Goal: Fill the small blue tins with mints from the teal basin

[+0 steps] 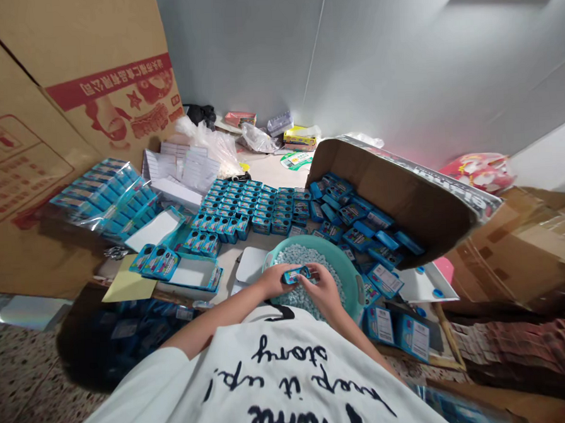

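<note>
Both my hands are over a teal bowl (349, 274) filled with small pale-blue pellets (297, 256). My left hand (275, 281) is closed around one end of a small blue box (296, 275). My right hand (325, 289) pinches the box's other end, fingers curled. The box is held level just above the pellets. My white printed shirt hides the near rim of the bowl and my forearms' lower parts.
Rows of small blue boxes (251, 207) stand on the table beyond the bowl. A tipped cardboard carton (404, 192) at right spills more blue boxes. Wrapped packs (104, 192) lie at left beside a big brown carton (45, 123). White tray lids (251, 262) lie near the bowl.
</note>
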`<state>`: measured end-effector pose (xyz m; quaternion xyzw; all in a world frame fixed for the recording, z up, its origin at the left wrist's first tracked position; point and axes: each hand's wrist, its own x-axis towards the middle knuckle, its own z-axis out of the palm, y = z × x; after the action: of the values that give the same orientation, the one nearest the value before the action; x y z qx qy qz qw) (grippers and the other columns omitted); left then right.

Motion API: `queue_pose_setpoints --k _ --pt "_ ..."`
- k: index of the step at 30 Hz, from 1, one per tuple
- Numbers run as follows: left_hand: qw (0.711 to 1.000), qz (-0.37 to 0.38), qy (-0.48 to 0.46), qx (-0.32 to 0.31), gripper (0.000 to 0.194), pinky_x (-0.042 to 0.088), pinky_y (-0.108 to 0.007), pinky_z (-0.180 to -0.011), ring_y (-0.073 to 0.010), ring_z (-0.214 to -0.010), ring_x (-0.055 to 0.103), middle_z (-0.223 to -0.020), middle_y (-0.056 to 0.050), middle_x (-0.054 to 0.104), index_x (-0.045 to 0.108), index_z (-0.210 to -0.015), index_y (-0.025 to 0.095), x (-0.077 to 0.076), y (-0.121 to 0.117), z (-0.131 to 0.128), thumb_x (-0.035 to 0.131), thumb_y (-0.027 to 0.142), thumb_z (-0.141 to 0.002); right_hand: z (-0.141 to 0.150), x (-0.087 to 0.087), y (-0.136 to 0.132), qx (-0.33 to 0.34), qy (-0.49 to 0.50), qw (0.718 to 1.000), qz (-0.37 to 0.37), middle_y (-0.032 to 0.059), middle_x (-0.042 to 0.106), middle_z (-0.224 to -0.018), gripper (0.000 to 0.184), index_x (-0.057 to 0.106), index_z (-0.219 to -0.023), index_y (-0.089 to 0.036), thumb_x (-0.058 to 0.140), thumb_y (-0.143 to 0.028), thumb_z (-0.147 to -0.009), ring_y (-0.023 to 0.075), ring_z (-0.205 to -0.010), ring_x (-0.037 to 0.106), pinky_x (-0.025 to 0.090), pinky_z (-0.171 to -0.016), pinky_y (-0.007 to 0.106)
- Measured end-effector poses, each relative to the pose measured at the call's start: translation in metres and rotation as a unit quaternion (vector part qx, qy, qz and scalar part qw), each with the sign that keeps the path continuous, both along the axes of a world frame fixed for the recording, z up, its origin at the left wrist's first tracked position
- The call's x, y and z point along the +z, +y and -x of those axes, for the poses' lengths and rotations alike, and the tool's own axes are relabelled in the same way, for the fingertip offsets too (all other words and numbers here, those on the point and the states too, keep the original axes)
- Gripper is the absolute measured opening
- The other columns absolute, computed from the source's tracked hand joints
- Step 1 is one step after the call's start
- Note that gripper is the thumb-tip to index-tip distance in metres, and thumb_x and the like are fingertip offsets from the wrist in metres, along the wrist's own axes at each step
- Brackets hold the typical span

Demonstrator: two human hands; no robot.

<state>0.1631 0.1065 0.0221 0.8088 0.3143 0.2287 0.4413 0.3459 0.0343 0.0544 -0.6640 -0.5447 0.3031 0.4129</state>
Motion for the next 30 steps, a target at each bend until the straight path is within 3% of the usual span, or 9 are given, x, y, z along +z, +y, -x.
queue_pose_setpoints --k 6,11,20,24,26,30 --pt "1.0 -0.002 0.003 0.008 0.061 0.048 -0.037 -0.106 -0.0255 -0.122 0.062 -0.131 -0.008 0.067 0.061 -0.136 0.021 -0.002 -0.001 0.001 0.071 0.043 -0.081 -0.004 -0.004 0.002 -0.02 0.017 1.0 0.006 0.0078 0.068 -0.091 0.039 0.067 -0.095 -0.019 0.07 -0.055 -0.081 0.022 -0.078 0.062 0.051 -0.072 0.036" --pt "1.0 -0.006 0.008 0.005 0.062 0.047 -0.038 -0.107 -0.0258 -0.123 0.062 -0.133 -0.007 0.066 0.06 -0.138 0.023 -0.003 -0.001 0.002 0.072 0.043 -0.081 -0.005 0.003 0.0 0.004 -0.028 0.999 -0.015 0.0055 0.065 -0.081 0.037 0.067 -0.076 -0.021 0.064 -0.057 -0.087 0.0207 -0.076 0.06 0.048 -0.074 0.035" --pt "1.0 -0.01 0.001 0.004 0.061 0.048 -0.038 -0.106 -0.0263 -0.123 0.062 -0.132 -0.009 0.067 0.061 -0.137 0.021 -0.001 -0.002 0.001 0.071 0.043 -0.082 0.001 0.012 -0.004 0.052 -0.106 0.993 -0.001 0.0089 0.064 -0.093 0.047 0.072 -0.085 -0.021 0.046 -0.059 -0.097 0.022 -0.083 0.063 0.048 -0.076 0.035" --pt "1.0 -0.011 0.0 0.001 0.062 0.047 -0.039 -0.108 -0.0265 -0.124 0.062 -0.133 -0.009 0.067 0.06 -0.138 0.021 -0.002 -0.002 0.002 0.071 0.044 -0.082 0.0 0.014 -0.006 0.025 -0.084 0.996 0.005 0.008 0.066 -0.092 0.041 0.068 -0.088 -0.021 0.049 -0.056 -0.096 0.0223 -0.083 0.064 0.049 -0.076 0.035" --pt "1.0 -0.01 -0.001 0.0 0.062 0.047 -0.039 -0.108 -0.0263 -0.123 0.062 -0.133 -0.009 0.066 0.06 -0.138 0.02 -0.002 -0.002 0.002 0.07 0.044 -0.082 -0.001 0.014 -0.008 0.024 -0.089 0.996 0.008 0.0081 0.067 -0.094 0.035 0.066 -0.092 -0.021 0.049 -0.051 -0.096 0.0231 -0.085 0.064 0.05 -0.079 0.036" --pt "1.0 -0.008 0.002 0.002 0.062 0.047 -0.04 -0.107 -0.027 -0.123 0.062 -0.133 -0.009 0.066 0.059 -0.139 0.021 -0.002 -0.003 0.003 0.07 0.044 -0.082 -0.001 0.015 -0.009 0.084 -0.133 0.987 0.022 0.0097 0.067 -0.107 0.034 0.067 -0.105 -0.022 0.036 -0.035 -0.099 0.0241 -0.095 0.064 0.049 -0.084 0.036"
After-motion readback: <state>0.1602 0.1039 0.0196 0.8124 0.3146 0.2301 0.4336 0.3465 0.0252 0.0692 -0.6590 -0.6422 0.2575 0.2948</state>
